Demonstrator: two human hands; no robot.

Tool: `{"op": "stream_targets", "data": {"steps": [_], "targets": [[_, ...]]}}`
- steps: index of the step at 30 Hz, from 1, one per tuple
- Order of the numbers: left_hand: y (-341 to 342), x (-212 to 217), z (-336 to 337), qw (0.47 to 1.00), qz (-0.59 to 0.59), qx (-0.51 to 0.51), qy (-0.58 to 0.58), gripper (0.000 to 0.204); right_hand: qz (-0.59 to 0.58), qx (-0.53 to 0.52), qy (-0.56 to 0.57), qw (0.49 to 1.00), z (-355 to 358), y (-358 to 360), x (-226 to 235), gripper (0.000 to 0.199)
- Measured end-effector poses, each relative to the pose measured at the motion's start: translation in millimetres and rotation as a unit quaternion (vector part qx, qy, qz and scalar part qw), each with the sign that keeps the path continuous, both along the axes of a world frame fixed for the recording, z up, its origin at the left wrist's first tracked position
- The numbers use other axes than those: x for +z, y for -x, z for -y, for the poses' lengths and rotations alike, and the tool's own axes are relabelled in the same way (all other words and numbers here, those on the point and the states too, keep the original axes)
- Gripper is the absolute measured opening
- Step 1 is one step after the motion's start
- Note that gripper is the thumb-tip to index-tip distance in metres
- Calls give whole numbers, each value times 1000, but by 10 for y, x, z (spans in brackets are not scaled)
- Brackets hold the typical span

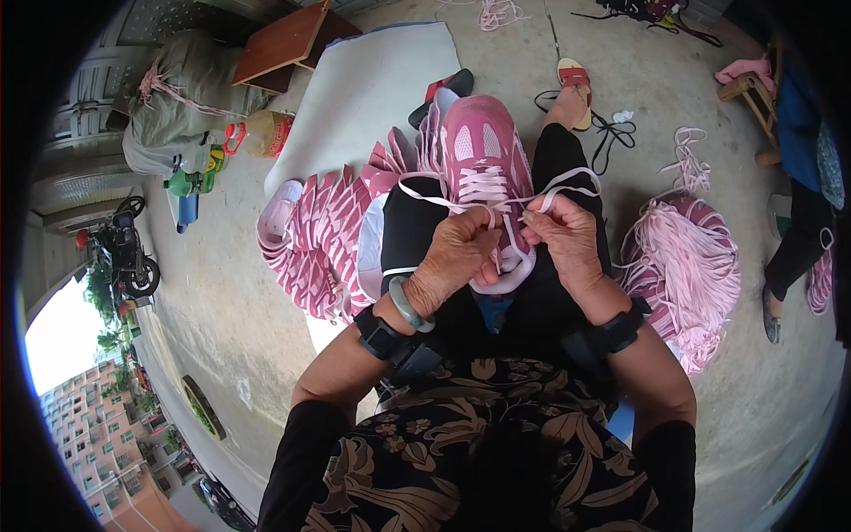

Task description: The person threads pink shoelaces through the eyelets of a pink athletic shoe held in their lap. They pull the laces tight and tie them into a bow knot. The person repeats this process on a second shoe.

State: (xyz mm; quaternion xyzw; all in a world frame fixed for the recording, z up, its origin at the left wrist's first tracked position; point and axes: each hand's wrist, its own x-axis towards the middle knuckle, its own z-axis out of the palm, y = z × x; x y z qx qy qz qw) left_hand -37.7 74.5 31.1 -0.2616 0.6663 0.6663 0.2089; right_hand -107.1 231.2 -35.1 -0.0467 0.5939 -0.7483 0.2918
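Left grip and right grip pinch laces on pink sneaker.

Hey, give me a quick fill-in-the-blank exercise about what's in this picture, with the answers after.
1. The left hand and right hand pinch the shoe's ____.
2. A bangle circles the ____ wrist.
3. The sandal on the foot has a ____ strap.
Missing words: laces; left; red.
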Motion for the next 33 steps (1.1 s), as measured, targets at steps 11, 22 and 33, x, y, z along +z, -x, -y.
{"op": "stream_targets", "data": {"steps": [11,22,33], "targets": [[-205,7,154,991,-94,83,43,18,-65,-10,-9,998,73,-19,-57,3],[-507,-122,487,945,-152,287,-30,9,-559,29,-194,806,158,16,78,10],[-225,-372,354,937,-229,262,-24,5,-394,29,-295,870,75,-102,197,17]]}}
